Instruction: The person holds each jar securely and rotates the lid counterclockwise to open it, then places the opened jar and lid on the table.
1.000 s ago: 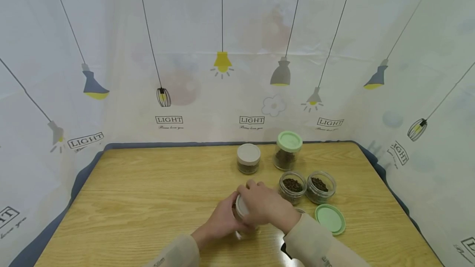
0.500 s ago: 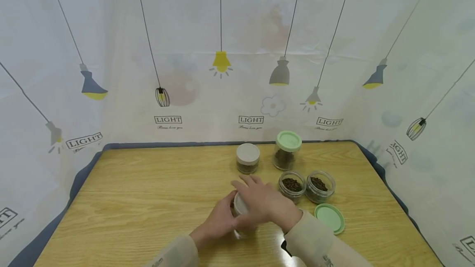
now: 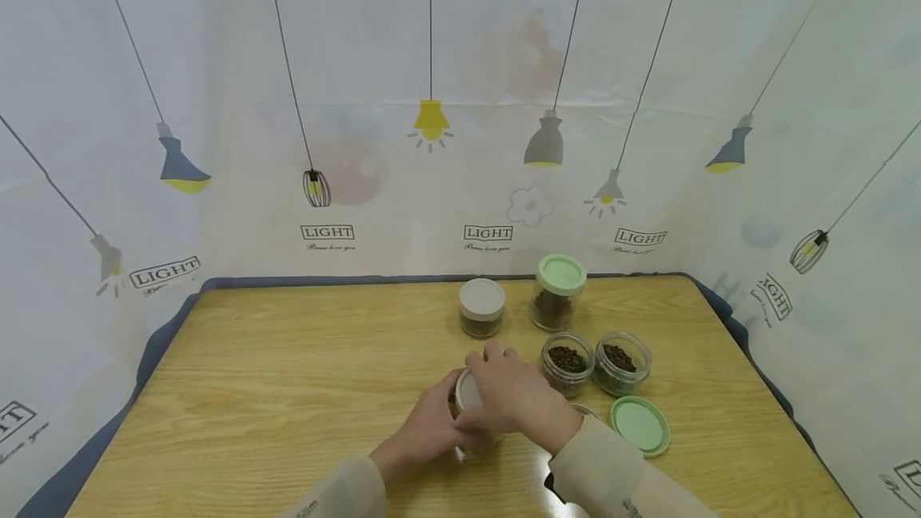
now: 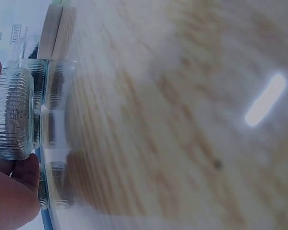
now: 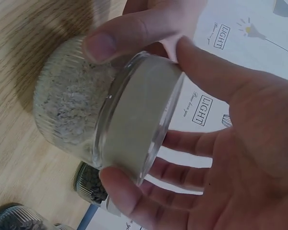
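Note:
Over the table, my left hand [image 3: 428,422] holds a ribbed glass jar by its side. The jar body [image 5: 69,103] is tilted, and small pale bits show through the glass. My right hand [image 3: 514,394] grips its pale grey lid [image 5: 139,115] from above, thumb on one side and fingers curled round the other. The lid sits at the jar's mouth. In the left wrist view, the jar's ribbed wall [image 4: 12,112] stands between the left thumb and fingers [image 4: 26,172]. Much of the jar is hidden behind both hands in the head view.
Two open jars of dark beans, the left one [image 3: 567,362] and right one [image 3: 622,362], stand right of my hands. A green lid [image 3: 640,425] lies nearer. Behind stand a grey-lidded jar [image 3: 482,308] and a taller green-lidded jar [image 3: 557,294]. A printed cloth [image 3: 403,206] encloses the table.
The right hand's fingers stretched out across the lid half a second ago and have curled back round it. The left hand and the jar stay in nearly the same place.

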`<state>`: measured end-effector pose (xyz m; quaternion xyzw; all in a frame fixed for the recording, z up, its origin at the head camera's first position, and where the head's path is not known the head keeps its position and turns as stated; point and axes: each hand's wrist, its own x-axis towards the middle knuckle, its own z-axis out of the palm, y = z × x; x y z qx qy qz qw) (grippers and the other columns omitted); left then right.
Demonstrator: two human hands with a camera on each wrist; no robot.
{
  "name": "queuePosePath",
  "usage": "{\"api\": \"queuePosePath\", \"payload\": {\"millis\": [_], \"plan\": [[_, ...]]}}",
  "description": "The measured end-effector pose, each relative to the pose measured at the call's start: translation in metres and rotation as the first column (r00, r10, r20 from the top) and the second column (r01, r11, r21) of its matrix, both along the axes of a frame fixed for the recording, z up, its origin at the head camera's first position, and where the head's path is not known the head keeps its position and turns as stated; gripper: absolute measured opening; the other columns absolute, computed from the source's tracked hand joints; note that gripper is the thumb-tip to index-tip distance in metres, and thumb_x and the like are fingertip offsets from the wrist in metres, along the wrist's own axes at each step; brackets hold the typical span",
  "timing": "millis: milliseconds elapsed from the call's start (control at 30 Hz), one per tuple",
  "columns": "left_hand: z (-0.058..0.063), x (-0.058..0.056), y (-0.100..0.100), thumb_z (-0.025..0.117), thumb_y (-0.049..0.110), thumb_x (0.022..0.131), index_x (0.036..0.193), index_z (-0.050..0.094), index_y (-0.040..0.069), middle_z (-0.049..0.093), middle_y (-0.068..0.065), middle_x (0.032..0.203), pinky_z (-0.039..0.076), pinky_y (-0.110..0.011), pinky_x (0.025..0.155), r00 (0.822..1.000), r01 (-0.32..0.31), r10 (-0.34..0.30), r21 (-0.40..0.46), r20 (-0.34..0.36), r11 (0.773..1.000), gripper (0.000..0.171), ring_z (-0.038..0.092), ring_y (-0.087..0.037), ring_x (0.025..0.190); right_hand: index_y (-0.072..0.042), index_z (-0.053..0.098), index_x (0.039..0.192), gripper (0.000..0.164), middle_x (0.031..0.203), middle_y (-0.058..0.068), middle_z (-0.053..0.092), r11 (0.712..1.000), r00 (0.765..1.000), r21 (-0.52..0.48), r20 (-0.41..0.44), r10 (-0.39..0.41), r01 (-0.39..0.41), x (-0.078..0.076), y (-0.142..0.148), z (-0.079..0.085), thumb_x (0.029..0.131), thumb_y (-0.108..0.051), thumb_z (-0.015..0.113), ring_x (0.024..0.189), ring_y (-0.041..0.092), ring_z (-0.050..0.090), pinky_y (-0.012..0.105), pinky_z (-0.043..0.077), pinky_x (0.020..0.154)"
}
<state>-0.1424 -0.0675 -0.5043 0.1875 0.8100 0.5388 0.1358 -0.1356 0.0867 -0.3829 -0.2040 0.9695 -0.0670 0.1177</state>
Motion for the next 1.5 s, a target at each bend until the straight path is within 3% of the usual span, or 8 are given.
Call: {"api": "queuePosePath", "payload": {"millis": [233,400,533,733,867,1033,1233,1500], "plan": [[0.001,0.001,0.001,0.087,0.039,0.071,0.144,0.04,0.019,0.055,0.0,0.137,0.047,-0.036,0.099,1.0,0.005,-0.005,-0.018,-0.014,1.0,0.089,0.056,-0.018,0.121,-0.015,0.059,0.121,0.063,0.117,0.006,0.055,0.996,0.996,-0.004,0.024,0.087,-0.087,-0.002,0.001,0.001,0.069,-0.037,0.086,0.102,0.025,0.055,0.041,0.053,0.068],[0.001,0.003,0.002,0.087,0.042,0.068,0.147,0.038,0.017,0.058,-0.001,0.133,0.047,-0.032,0.097,1.0,-0.007,0.006,-0.008,-0.026,1.0,0.096,0.057,-0.016,0.117,-0.016,0.058,0.124,0.062,0.122,0.003,0.056,0.981,0.981,-0.022,0.007,0.192,-0.192,-0.003,0.003,0.003,0.069,-0.025,0.085,0.111,0.025,0.055,0.041,0.055,0.075],[0.001,0.003,0.002,0.087,0.041,0.069,0.147,0.037,0.011,0.058,-0.002,0.132,0.048,-0.029,0.095,1.0,0.001,-0.001,-0.007,-0.02,1.0,0.098,0.058,-0.016,0.114,-0.017,0.05,0.138,0.075,0.138,0.004,0.051,0.972,0.971,-0.056,0.056,0.233,-0.23,-0.003,0.004,0.007,0.072,-0.022,0.084,0.128,0.029,0.048,0.046,0.054,0.087],[0.003,0.001,0.0,0.084,0.033,0.075,0.144,0.04,0.009,0.058,-0.005,0.131,0.049,-0.028,0.093,1.0,0.023,-0.023,-0.009,-0.011,1.0,0.085,0.058,-0.018,0.114,-0.019,0.037,0.149,0.093,0.154,0.014,0.035,0.987,0.987,-0.091,0.08,0.138,-0.131,-0.003,0.003,0.006,0.071,-0.036,0.085,0.139,0.04,0.036,0.055,0.051,0.09],[0.004,0.003,0.001,0.085,0.032,0.074,0.143,0.042,0.013,0.057,-0.006,0.133,0.049,-0.033,0.095,0.999,0.037,-0.037,0.033,-0.008,0.999,0.083,0.057,-0.021,0.118,-0.014,0.045,0.143,0.08,0.143,0.018,0.046,0.998,0.999,-0.061,-0.004,0.032,-0.032,-0.002,0.002,0.002,0.081,-0.059,0.069,0.126,0.042,0.049,0.056,0.052,0.084],[0.006,0.004,0.001,0.086,0.032,0.073,0.144,0.041,0.014,0.056,-0.006,0.137,0.049,-0.04,0.097,0.999,0.034,-0.033,0.043,-0.014,0.999,0.086,0.056,-0.024,0.121,-0.012,0.055,0.129,0.078,0.122,0.016,0.055,0.998,0.998,0.002,-0.028,-0.062,0.062,0.001,-0.001,-0.001,0.078,-0.071,0.063,0.107,0.035,0.057,0.05,0.052,0.076],[0.006,0.003,0.0,0.085,0.032,0.074,0.144,0.04,0.012,0.055,-0.008,0.138,0.049,-0.042,0.098,0.999,0.041,-0.042,0.059,0.026,0.997,0.085,0.056,-0.025,0.122,-0.011,0.057,0.119,0.074,0.11,0.014,0.056,0.998,0.997,0.008,-0.033,-0.066,0.066,0.002,0.0,-0.002,0.074,-0.068,0.069,0.093,0.033,0.058,0.048,0.051,0.071],[0.003,0.002,0.001,0.086,0.036,0.072,0.144,0.04,0.016,0.057,-0.003,0.135,0.047,-0.038,0.1,0.999,0.013,-0.013,0.031,0.032,0.999,0.088,0.056,-0.02,0.122,-0.012,0.055,0.125,0.069,0.113,0.013,0.056,1.0,0.999,0.018,-0.038,0.015,-0.014,0.0,0.001,-0.002,0.077,-0.059,0.073,0.096,0.03,0.057,0.046,0.053,0.069]]}}
